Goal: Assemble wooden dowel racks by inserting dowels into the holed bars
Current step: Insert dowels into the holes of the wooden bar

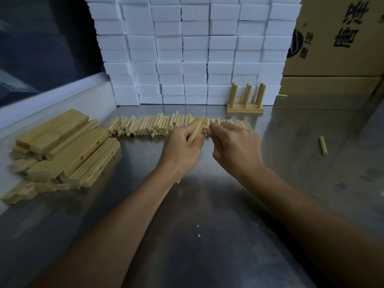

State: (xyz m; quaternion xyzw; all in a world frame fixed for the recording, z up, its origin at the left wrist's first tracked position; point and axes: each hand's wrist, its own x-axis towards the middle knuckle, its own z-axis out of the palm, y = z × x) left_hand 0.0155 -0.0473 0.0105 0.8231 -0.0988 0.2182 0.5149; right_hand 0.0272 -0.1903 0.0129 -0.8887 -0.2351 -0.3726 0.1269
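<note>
Dowel-gathering step: left hand (pixel 182 146) grips a few dowels (pixel 197 129), right hand (pixel 234 142) pinches another from the row (pixel 145 126). Next, grab a holed bar (pixel 91 161).

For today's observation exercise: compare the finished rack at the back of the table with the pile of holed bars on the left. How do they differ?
The finished rack stands alone with dowels upright in its base; the pile of holed bars lies flat and jumbled, several pieces overlapping, with open holes showing. The rack sits against the white blocks, the pile near the table's left edge. Both are the same pale wood, and neither hand touches them.
</note>
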